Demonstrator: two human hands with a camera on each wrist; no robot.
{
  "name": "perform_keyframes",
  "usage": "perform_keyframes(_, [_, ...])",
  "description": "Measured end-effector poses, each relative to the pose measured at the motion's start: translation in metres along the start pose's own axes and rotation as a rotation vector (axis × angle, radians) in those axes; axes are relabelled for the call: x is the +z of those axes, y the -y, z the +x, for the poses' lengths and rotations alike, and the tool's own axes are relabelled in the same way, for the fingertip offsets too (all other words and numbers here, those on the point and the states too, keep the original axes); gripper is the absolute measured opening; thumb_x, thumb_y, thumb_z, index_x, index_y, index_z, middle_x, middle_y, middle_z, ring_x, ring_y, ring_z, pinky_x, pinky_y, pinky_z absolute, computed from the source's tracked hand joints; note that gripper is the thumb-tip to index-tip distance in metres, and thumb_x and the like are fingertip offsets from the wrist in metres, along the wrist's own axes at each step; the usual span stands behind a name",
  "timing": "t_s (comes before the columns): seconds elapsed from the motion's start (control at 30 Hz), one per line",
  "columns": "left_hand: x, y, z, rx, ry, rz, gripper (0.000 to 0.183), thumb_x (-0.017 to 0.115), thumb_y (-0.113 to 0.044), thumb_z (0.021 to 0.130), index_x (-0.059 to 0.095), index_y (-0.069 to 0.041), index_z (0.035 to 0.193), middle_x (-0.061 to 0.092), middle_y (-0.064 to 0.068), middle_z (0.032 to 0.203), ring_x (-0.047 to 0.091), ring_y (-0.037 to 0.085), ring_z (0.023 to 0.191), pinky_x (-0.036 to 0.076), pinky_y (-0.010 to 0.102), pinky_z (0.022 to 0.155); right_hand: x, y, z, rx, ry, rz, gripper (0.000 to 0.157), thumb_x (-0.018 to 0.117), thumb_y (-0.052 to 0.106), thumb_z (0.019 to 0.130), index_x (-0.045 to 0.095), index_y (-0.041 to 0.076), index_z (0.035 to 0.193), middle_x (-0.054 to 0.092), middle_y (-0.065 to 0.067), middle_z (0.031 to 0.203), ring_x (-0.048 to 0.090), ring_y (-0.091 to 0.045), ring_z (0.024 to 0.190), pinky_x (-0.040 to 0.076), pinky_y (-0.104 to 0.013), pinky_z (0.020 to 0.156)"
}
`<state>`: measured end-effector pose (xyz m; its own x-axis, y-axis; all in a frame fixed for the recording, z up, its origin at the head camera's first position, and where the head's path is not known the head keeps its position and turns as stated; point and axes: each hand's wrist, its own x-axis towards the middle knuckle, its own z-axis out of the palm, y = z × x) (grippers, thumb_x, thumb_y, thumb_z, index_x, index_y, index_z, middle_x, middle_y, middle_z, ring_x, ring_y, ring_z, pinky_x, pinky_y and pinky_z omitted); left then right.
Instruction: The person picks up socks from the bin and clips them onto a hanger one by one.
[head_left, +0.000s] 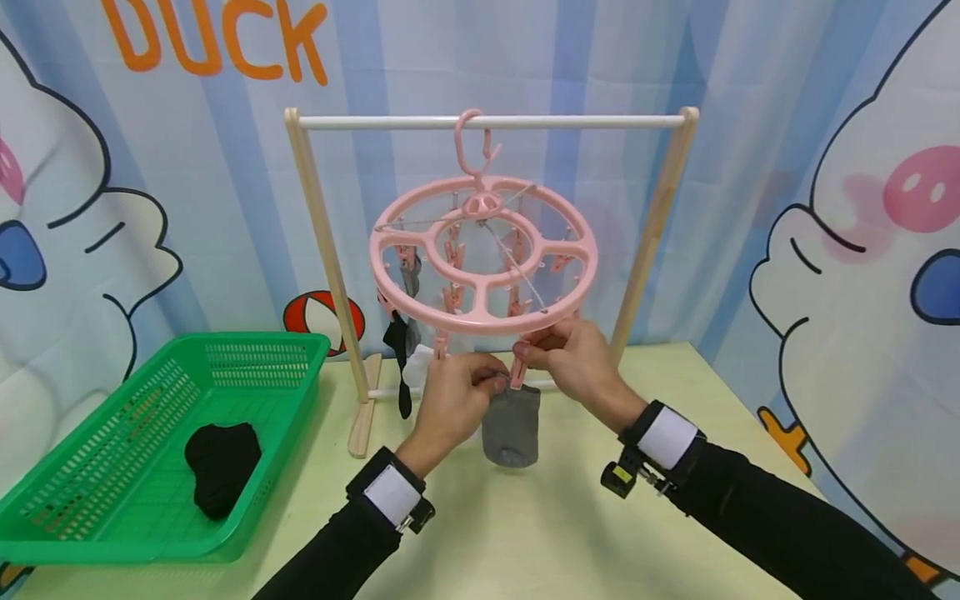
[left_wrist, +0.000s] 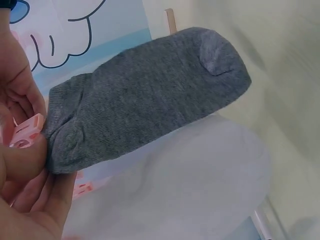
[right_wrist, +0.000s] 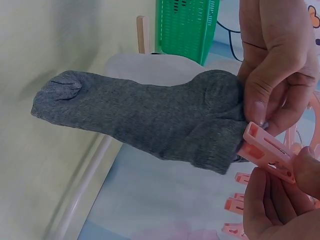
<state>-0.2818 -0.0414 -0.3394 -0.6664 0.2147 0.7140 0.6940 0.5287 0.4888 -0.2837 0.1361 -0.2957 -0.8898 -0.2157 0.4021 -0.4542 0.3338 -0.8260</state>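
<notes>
A grey ankle sock hangs below the front of a pink ring-shaped drying hanger. My left hand pinches the sock's cuff between thumb and fingers. My right hand grips a pink clothespin by its upper end. The clothespin's lower end meets the sock's opening in the right wrist view; whether its jaws bite the fabric, I cannot tell. Up close in the left wrist view, the sock stretches away from the fingers, its toe toward the upper right.
The hanger hooks over a white rail on a wooden stand. Dark socks and a white one hang at its left. A green basket at left holds a black cloth item. A printed curtain stands behind.
</notes>
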Motion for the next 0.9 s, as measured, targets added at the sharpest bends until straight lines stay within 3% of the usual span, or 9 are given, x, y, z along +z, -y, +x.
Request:
perform_keyframes(0.2, [-0.002, -0.004, 0.003, 0.0, -0.065, -0.043, 0.011, 0.077, 0.003, 0.078, 0.074, -0.007, 0.081, 0.069, -0.002, 0.069, 0.058, 0.005, 0.057, 0.049, 0.031, 0.05, 0.0, 0.001, 0.001, 0.001, 0.01, 0.016, 0.006, 0.069, 0.006, 0.091, 0.072, 0.001, 0.092, 0.07, -0.008, 0.084, 0.068, -0.015, 0.081, 0.055, -0.041, 0.076])
perform_keyframes(0.67, [-0.002, -0.006, 0.006, 0.004, -0.088, -0.032, 0.01, 0.076, 0.002, 0.08, 0.075, -0.008, 0.084, 0.07, -0.001, 0.071, 0.059, 0.004, 0.059, 0.049, 0.03, 0.051, -0.001, 0.001, 0.001, 0.014, 0.026, -0.054, 0.012, 0.076, 0.012, 0.085, 0.072, 0.003, 0.091, 0.071, -0.006, 0.086, 0.067, -0.016, 0.08, 0.054, -0.036, 0.071])
perform_keyframes(0.77, [-0.005, -0.009, 0.005, 0.036, -0.082, 0.008, 0.012, 0.076, -0.001, 0.082, 0.076, -0.008, 0.091, 0.071, 0.0, 0.076, 0.059, 0.004, 0.061, 0.05, 0.03, 0.052, -0.001, 0.002, 0.0, 0.011, 0.045, -0.04, 0.013, 0.077, 0.013, 0.085, 0.072, 0.003, 0.093, 0.072, -0.006, 0.087, 0.068, -0.014, 0.081, 0.055, -0.037, 0.073])
perform_keyframes(0.9, [-0.015, -0.019, 0.001, 0.151, -0.077, 0.111, 0.016, 0.074, -0.002, 0.084, 0.074, -0.006, 0.099, 0.072, 0.003, 0.083, 0.059, 0.008, 0.064, 0.051, 0.029, 0.055, -0.002, 0.003, -0.001, -0.022, 0.066, -0.037, 0.015, 0.077, 0.014, 0.085, 0.072, 0.004, 0.096, 0.072, -0.006, 0.09, 0.068, -0.013, 0.083, 0.056, -0.039, 0.074])
